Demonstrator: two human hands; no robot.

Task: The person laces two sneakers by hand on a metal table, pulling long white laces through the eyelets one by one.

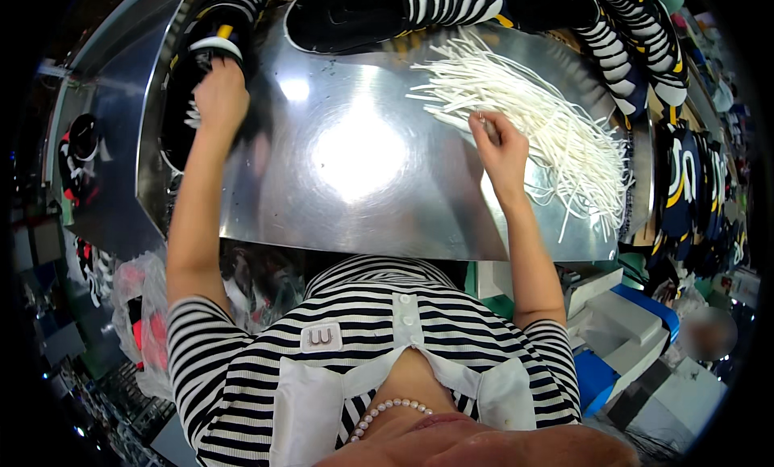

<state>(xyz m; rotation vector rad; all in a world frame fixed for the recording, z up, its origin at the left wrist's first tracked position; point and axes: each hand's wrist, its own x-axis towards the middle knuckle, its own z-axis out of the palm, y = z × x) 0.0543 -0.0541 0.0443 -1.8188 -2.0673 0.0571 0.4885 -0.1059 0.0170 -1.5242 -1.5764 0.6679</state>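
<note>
On the left of the shiny metal table [274, 201], my left hand [222, 95] is closed at the end of a black shoe [179, 92] with a white edge and a yellow tab. The fingertips are slightly blurred against the shoe. My right hand [501, 153] is pinched at the left edge of a loose pile of white laces [556, 128]. Something small and dark shows between its fingers, too small to name.
A black shoe with white stripes [347, 20] lies along the far edge; more striped shoes [617, 64] stand at the far right. Several dark shoe pieces [681, 177] hang or stack beyond the right edge. Plastic bags [145, 306] sit low at left, a grey-and-blue machine [621, 322] at lower right.
</note>
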